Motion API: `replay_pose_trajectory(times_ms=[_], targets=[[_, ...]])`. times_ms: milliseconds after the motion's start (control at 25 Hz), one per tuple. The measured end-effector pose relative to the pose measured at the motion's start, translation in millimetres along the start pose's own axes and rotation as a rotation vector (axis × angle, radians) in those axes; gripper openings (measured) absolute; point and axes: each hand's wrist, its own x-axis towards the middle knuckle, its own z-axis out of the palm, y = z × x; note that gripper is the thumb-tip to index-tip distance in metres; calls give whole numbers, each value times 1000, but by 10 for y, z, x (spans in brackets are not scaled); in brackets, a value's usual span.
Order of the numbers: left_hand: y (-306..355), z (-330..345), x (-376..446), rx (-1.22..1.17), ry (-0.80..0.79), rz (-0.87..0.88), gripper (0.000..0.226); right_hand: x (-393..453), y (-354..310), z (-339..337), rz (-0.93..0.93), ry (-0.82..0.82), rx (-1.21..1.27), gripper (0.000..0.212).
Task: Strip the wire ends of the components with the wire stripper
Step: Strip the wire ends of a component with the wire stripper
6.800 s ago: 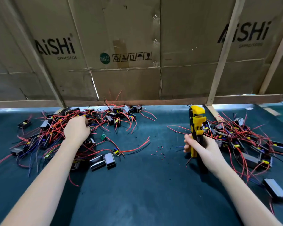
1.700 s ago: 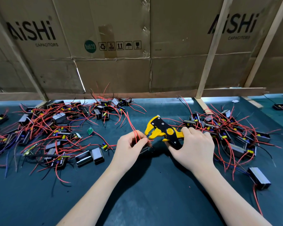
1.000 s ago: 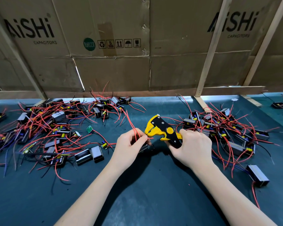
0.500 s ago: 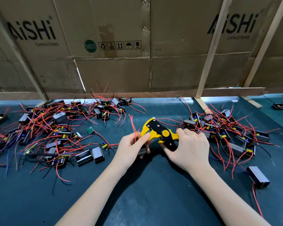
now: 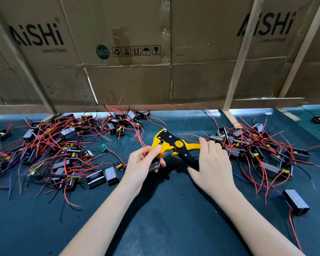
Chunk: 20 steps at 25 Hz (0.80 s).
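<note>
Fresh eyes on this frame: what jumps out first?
The yellow-and-black wire stripper at centre, held by the right hand with its head at the red wires the left hand pinches, along with a small component. Next, two tangled heaps of black components with red leads on the dark green mat: the left pile and the right pile. Behind them, a wall of AiSHi cardboard boxes.

We list: yellow-and-black glossy plastic wire stripper; matt dark-teal table mat; creased brown cardboard sheets; pale bare-wood battens.
</note>
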Motion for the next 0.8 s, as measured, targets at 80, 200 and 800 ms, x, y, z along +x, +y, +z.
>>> replay_pose_trajectory(times_ms=[80, 200, 800], targets=[[6, 22, -16, -25, -29, 8, 30, 8, 33, -11, 5, 79, 71, 71], [21, 39, -16, -125, -98, -29, 29, 0, 126, -17, 23, 170, 149, 57], [-34, -43, -26, 195, -114, 171, 21, -7, 254, 21, 49, 222, 169, 67]])
